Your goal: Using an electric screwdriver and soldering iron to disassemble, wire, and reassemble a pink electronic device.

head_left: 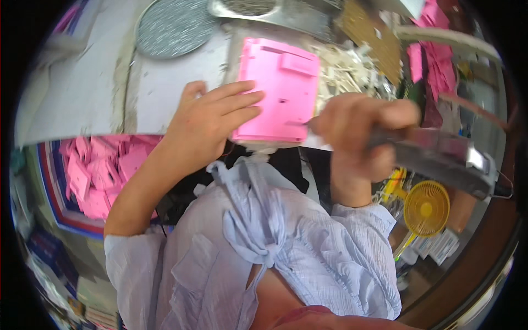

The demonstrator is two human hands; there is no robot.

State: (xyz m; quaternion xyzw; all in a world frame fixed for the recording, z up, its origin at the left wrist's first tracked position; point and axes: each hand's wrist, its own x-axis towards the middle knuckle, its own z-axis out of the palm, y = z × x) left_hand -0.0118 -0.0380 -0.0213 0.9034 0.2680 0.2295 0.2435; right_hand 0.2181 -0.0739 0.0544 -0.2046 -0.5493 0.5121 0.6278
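Note:
A pink plastic casing [278, 102] lies on the work surface in front of me, with a raised block near its far right corner. My left hand [212, 113] rests its outstretched fingers on the casing's left side, the thumb held apart. Blurred by motion, my right hand [360, 132] is wrapped round a dark electric screwdriver [440, 162] with a wire loop at its rear end. The tool's thin tip reaches the casing's near right corner; whether it sits in a hole is hidden by blur.
Pale plastic scraps [349, 71] lie right of the casing. A round grey metal plate [175, 27] and a metal tray [300, 19] stand beyond. A striped bag [47, 181] at lower left holds pink parts [102, 176]. A yellow fan [426, 208] is at right.

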